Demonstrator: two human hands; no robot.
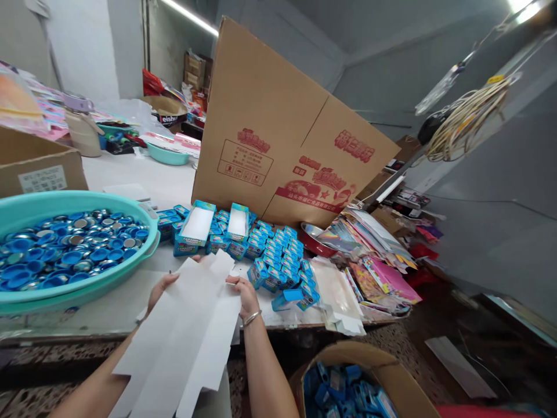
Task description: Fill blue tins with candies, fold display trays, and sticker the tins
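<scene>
A white, die-cut carton sheet [187, 325], creased lengthwise, lies across both of my forearms' reach near the table's front edge. My left hand [162, 289] grips its left edge, with part of the fingers hidden behind it. On the opposite edge, my right hand [246, 295] pinches the sheet between thumb and fingers; a bracelet circles that wrist. Just beyond the sheet stand two blue boxes with white insides, one at the left [198, 226] and one at the right [238, 223]. Several rows of small blue boxes [278, 255] sit beside them.
At left, a turquoise basin [152, 223] holds many blue and silver round caps. A large cardboard panel [270, 128] leans behind the boxes. Paper stacks [378, 238] and a red bowl [315, 241] are at right. Below the table edge, a carton [400, 371] contains blue pieces.
</scene>
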